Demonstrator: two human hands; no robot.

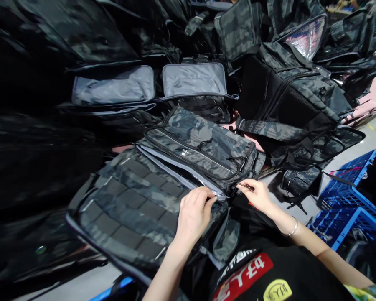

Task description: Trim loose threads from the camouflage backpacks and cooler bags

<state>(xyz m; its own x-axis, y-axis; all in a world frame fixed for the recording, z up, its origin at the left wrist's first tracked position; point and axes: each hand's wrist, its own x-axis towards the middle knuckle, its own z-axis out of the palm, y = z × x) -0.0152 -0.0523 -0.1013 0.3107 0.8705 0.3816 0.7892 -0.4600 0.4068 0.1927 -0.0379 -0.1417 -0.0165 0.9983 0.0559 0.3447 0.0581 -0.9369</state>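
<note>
A dark camouflage backpack [128, 200] lies in front of me with its pocket opening [175, 171] unzipped, showing a grey lining edge. My left hand [194, 213] is closed in a pinch on the lined edge of that opening, near its right end. Just to the right, my right hand [257, 194] has its thumb and fingers closed on a thin black zipper pull [246, 187] beside the bag's corner. A bracelet is on the right wrist. Black cord pulls [203, 144] hang from the upper pocket, which bears a small white logo [184, 153].
Several similar camouflage bags [241, 29] are heaped behind, some with grey-lined flaps [194, 79] open. Another backpack [301, 92] stands to the right. Blue plastic crates [347, 184] with dark contents sit at the lower right. A black cloth with a red label [244, 276] is close to my body.
</note>
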